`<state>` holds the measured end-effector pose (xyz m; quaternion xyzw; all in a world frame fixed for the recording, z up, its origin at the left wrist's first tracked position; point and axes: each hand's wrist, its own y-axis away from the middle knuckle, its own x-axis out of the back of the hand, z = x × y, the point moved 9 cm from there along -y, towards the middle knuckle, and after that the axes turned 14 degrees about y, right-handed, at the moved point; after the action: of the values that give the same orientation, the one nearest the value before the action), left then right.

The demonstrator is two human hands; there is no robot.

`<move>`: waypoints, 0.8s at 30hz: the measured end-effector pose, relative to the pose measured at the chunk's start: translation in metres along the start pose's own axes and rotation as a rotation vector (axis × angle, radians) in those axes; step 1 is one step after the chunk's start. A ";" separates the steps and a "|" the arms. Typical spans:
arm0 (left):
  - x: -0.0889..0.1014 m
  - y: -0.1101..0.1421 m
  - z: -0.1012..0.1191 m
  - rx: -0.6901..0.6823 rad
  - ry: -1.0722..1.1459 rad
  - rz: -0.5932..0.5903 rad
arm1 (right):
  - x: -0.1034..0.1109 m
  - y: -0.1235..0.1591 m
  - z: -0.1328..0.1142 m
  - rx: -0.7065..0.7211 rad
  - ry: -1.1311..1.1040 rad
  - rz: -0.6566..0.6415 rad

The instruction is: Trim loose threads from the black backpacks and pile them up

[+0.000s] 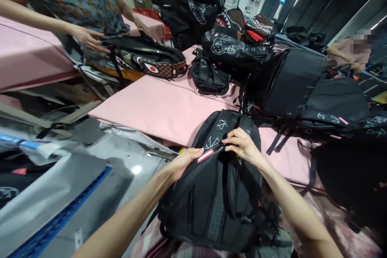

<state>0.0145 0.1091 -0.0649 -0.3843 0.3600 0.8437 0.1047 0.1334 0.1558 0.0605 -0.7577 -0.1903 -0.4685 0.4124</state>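
Observation:
A black backpack with white scribble prints leans against the table edge in front of me, its padded back and shoulder straps facing up at me. My left hand is closed on the shoulder strap at its left side, thumb beside a red-and-white label. My right hand is closed in a pinch on the same strap, a little to the right of that label. Whether a small part such as a cord or thread also sits between its fingertips is too small to tell.
The pink-covered table extends beyond the backpack. A small black backpack and larger black bags lie on it. At upper left, a co-worker's hands handle a checkered bag. Another person sits at far right.

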 end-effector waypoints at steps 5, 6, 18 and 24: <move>-0.005 0.002 0.001 -0.005 -0.009 -0.016 | 0.007 0.002 0.003 -0.005 0.045 0.000; -0.005 0.002 0.001 -0.008 -0.013 -0.018 | 0.007 0.002 0.002 -0.003 0.054 -0.007; -0.001 -0.001 0.000 -0.041 0.013 0.009 | 0.009 0.007 -0.006 -0.026 0.039 0.036; -0.003 0.001 0.001 -0.041 0.018 0.023 | 0.003 0.007 0.000 -0.041 0.028 0.032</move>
<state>0.0153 0.1095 -0.0621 -0.3900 0.3481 0.8483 0.0841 0.1397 0.1510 0.0597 -0.7623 -0.1628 -0.4764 0.4069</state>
